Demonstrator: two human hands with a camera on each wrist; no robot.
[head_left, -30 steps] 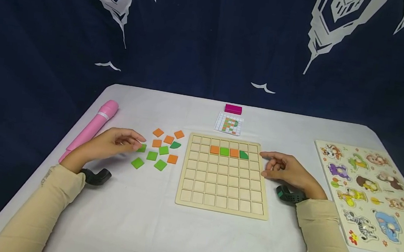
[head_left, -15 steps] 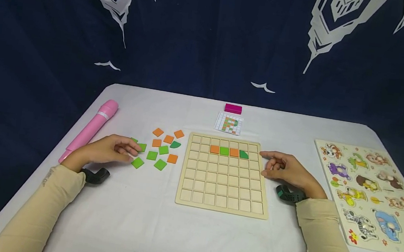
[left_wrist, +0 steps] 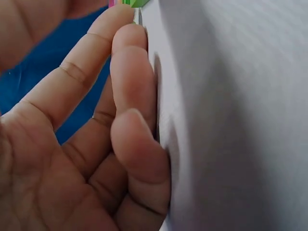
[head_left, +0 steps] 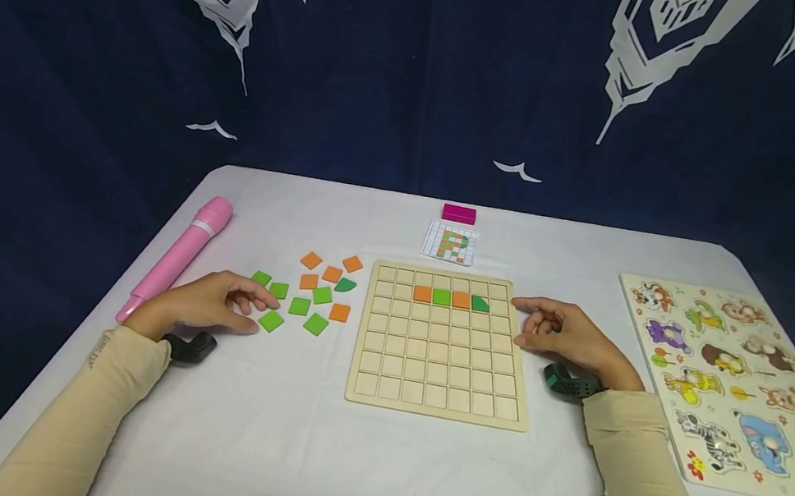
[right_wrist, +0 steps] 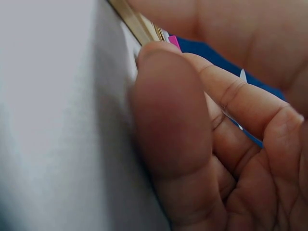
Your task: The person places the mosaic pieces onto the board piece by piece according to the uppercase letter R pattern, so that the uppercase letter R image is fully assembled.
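Far left of the wooden grid board [head_left: 440, 352], a pink toy microphone [head_left: 176, 258] lies aslant on the white tablecloth [head_left: 232, 443]. Between it and the board is the left hand [head_left: 208, 299], with a black wristband [head_left: 188, 347]. Six green square tiles [head_left: 299, 306] lie around its fingertips and onward toward the board; whether a finger touches one cannot be told. This hand is released: fingers loosely bent, thumb and forefinger apart, nothing held. In the left wrist view its fingers lie close along the cloth.

Nearer the board's left edge lie five orange square tiles [head_left: 331, 274] and one dark green quarter-circle tile [head_left: 345, 285], flat and unstacked among the green ones. On the board, a row of four placed tiles [head_left: 442, 297] occupies the second row from its far edge: orange, green, orange, dark green quarter-circle. Beyond that edge lie a pattern card [head_left: 451, 243] and, behind it, a magenta block [head_left: 459, 214].

The right hand [head_left: 562, 332] is at the board's right edge, forefinger and thumb extended and spread, their tips apparently touching it; the remaining fingers bend inward, clasping nothing. Well right of the board lies an animal knob puzzle [head_left: 730, 388].
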